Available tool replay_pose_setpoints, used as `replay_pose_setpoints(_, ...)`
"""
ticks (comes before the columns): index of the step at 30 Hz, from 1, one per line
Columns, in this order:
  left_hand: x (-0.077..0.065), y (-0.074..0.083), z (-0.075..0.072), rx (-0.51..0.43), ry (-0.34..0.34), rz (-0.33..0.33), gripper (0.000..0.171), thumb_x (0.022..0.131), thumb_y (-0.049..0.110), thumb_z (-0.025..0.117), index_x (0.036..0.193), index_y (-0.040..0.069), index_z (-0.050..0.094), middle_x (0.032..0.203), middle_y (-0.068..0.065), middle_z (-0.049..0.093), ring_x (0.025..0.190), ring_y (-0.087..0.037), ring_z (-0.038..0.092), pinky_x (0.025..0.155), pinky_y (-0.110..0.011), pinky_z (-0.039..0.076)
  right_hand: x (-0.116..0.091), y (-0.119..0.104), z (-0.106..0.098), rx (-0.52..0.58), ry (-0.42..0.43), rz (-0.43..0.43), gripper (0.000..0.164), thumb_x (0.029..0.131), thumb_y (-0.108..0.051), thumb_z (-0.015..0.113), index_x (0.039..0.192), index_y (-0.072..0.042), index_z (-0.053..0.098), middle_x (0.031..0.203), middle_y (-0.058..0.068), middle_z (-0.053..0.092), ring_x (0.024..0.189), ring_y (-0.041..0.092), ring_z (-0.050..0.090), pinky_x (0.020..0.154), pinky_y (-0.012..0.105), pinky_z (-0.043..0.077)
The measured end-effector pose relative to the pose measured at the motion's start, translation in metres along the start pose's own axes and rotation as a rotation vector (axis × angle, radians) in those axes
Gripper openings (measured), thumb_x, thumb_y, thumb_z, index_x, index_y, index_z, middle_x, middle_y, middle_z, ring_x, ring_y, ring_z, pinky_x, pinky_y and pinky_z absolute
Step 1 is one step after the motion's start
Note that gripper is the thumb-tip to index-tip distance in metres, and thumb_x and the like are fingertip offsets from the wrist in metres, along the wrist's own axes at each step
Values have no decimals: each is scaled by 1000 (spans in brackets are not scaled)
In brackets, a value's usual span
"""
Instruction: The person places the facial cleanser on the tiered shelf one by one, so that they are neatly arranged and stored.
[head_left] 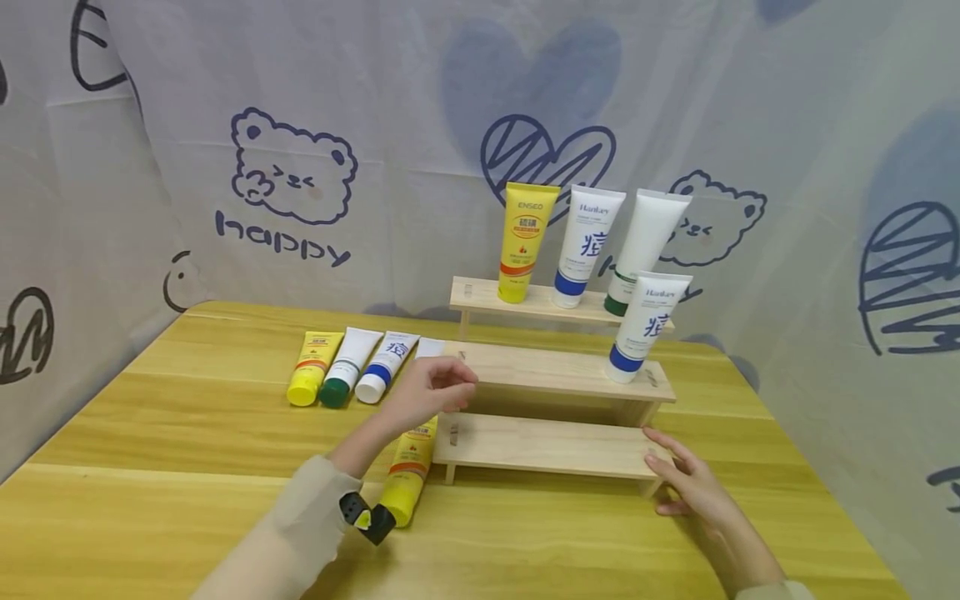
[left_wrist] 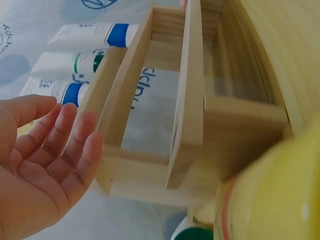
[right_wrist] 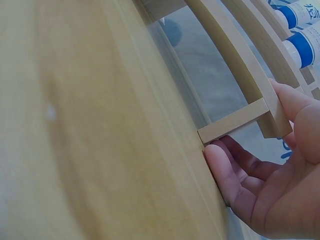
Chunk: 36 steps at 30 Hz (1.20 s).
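My left hand (head_left: 431,390) hovers at the left end of a three-tier wooden stand (head_left: 547,446), fingers loosely bent with nothing in them. Below it a yellow tube (head_left: 411,471) lies on the table, and a white tube (head_left: 429,347) is partly hidden behind it. My right hand (head_left: 693,483) grips the right end of the lowest tier, with digits on the board and by its leg (right_wrist: 235,121). A blue-banded white tube (head_left: 648,325) stands on the middle tier. On the top tier stand a yellow tube (head_left: 527,242), a blue-banded tube (head_left: 588,246) and a green-capped tube (head_left: 651,242).
Left of the stand, a yellow tube (head_left: 311,368), a green-capped white tube (head_left: 349,367) and a blue-banded white tube (head_left: 386,367) lie side by side on the wooden table (head_left: 187,417). Behind the table hangs a printed cloth (head_left: 405,125).
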<state>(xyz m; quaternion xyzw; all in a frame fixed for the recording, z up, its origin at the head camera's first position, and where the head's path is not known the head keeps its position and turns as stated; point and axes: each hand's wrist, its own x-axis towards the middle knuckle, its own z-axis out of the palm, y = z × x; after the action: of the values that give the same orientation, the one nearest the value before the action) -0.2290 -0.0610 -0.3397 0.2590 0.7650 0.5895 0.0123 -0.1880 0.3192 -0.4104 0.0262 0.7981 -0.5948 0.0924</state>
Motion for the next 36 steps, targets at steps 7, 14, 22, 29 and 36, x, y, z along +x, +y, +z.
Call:
replay_pose_setpoints(7,-12,-11,-20,36,32,-47,15,86,8,58,94,-5,61,82,-13,62,71,-25,58,59,-30,50,0,-1,0,-3,-16,3,56,91,-29,52,139,-13,28,136,26,25,94,20,49,56,36,52)
replay_pose_setpoints(14,-23,-28,-41,142,-16,-98,14,83,6,62,93,-2,64,81,-8,63,70,-28,57,56,-34,49,-1,-1,0,1,-9,8,55,90,-29,53,139,-15,30,135,26,26,88,20,51,56,36,52)
replay_pose_setpoints(22,-37,-42,-56,255,-108,-92,25,79,11,67,98,-4,63,85,-8,62,73,-18,59,60,-30,50,-1,-3,-1,-13,-10,3,56,91,-28,52,139,-14,28,138,25,22,101,23,46,58,39,52)
replay_pose_setpoints(29,-43,-46,-59,290,-185,-235,52,76,18,71,121,-1,53,107,-20,57,93,-30,57,72,-36,49,-1,-3,-1,-2,-3,12,56,90,-28,52,139,-14,28,137,26,24,91,20,50,57,38,52)
replay_pose_setpoints(36,-45,-49,-56,277,-221,-318,64,76,19,71,131,2,43,121,-27,47,103,-37,50,75,-38,47,-2,-3,0,-12,-8,10,56,91,-29,52,139,-14,28,137,25,25,94,19,49,57,38,52)
